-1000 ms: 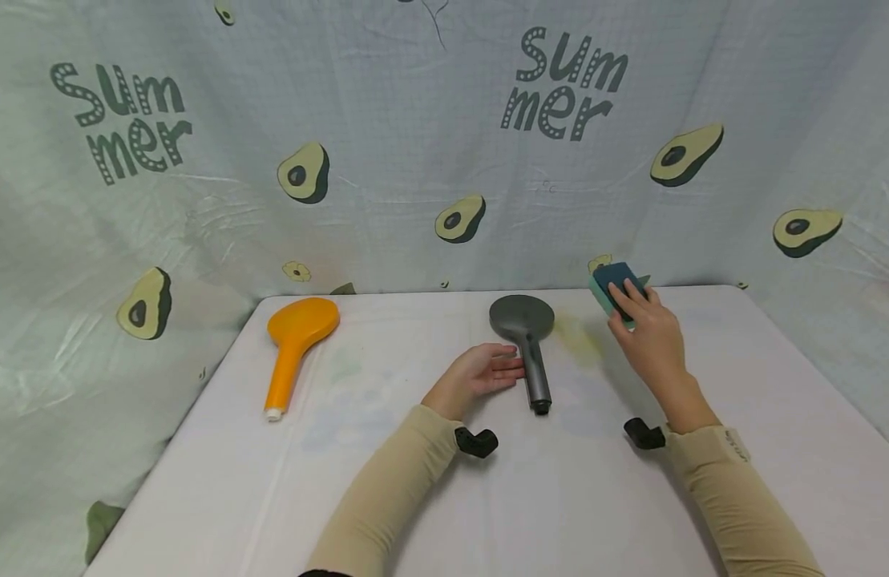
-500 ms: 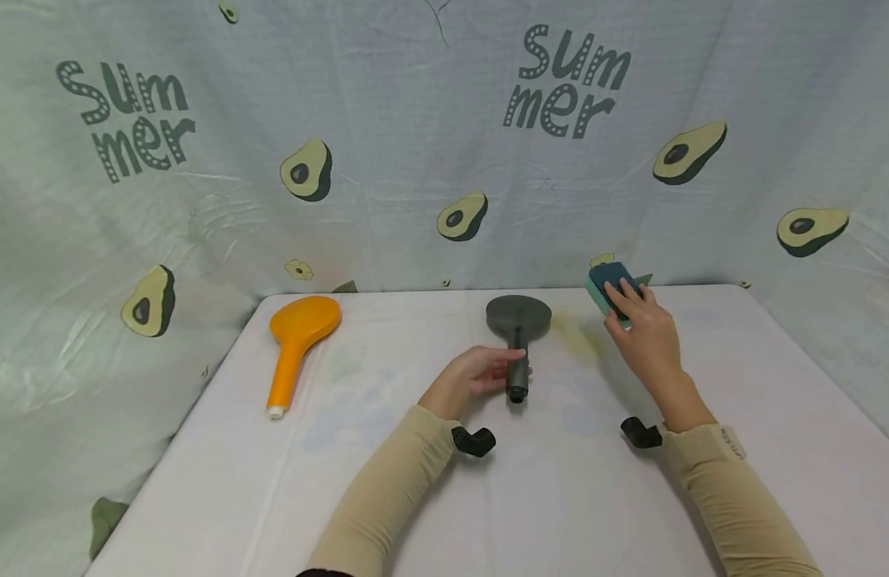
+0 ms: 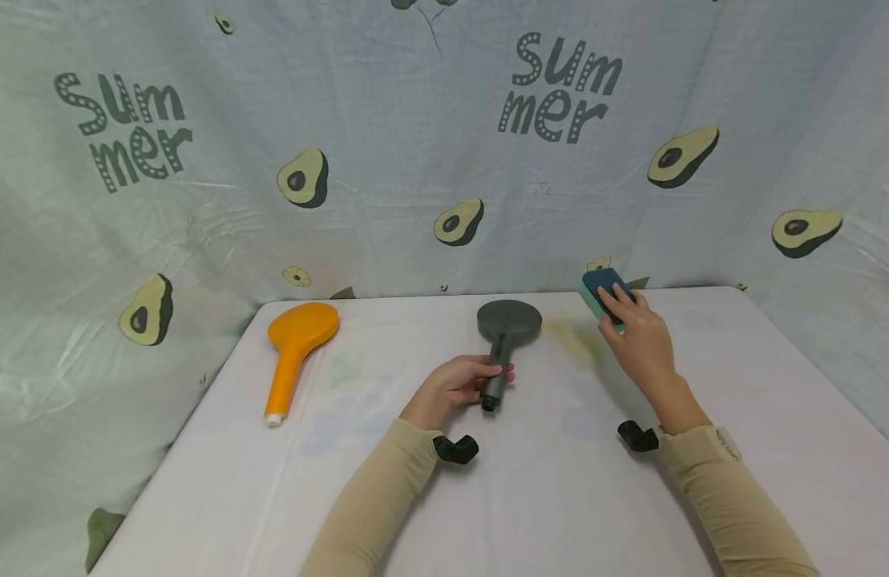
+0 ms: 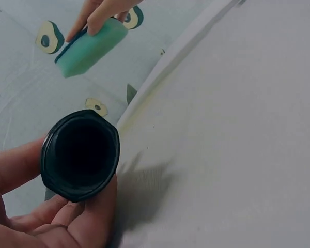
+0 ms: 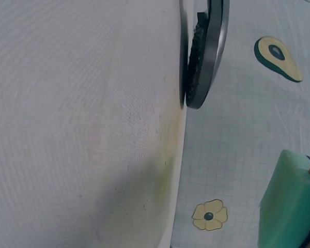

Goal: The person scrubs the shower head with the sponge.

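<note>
My left hand (image 3: pixel 458 383) grips the handle of a grey shower head (image 3: pixel 509 322), which is tilted with its round head toward the back of the table. In the left wrist view, the dark hollow end of its handle (image 4: pixel 81 155) points at the camera, with fingers curled around it. My right hand (image 3: pixel 641 344) pinches a two-tone sponge (image 3: pixel 604 292), dark blue on one face and green below, held above the table's back right. Part of the sponge's green body (image 5: pixel 292 204) appears in the right wrist view, where most of the hand is out of frame.
An orange shower head (image 3: pixel 300 328) with a white handle end lies on the left of the white-covered table (image 3: pixel 531 497). Behind the table hangs a pale curtain (image 3: pixel 386 104) printed with avocados. A yellowish stain (image 3: pixel 575 338) marks the cloth below the sponge.
My left hand has gone from touching the grey shower head's handle to gripping it, and the shower head has shifted left and turned. My right hand has drifted slightly left with the sponge.
</note>
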`<state>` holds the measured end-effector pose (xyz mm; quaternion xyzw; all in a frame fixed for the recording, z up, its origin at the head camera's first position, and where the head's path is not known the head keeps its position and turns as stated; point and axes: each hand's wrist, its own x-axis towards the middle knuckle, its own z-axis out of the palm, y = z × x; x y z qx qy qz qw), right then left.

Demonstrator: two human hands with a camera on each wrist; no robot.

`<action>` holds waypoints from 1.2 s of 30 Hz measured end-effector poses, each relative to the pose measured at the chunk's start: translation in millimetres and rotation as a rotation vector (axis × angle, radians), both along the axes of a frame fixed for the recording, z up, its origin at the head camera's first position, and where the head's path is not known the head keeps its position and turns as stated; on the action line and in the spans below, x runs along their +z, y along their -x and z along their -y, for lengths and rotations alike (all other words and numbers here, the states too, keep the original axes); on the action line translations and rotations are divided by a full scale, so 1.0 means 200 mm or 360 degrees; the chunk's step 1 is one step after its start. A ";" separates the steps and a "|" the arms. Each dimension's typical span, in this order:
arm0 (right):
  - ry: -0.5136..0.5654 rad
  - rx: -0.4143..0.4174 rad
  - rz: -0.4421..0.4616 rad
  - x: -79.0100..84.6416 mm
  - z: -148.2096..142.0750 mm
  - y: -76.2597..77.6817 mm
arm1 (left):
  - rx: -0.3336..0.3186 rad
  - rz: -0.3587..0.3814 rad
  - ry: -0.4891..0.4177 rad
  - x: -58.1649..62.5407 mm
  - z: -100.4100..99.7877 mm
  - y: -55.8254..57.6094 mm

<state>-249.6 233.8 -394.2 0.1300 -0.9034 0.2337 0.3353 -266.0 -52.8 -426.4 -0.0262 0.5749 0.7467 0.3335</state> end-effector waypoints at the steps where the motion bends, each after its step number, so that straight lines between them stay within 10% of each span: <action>1: 0.0001 0.0007 0.0003 0.00 0.00 0.00 | 0.0002 0.0004 -0.0004 0.00 0.01 0.00; 36: -0.0103 0.0289 0.0290 0.01 0.26 0.16 | -0.0048 -0.0334 -0.0275 -0.02 0.25 -0.04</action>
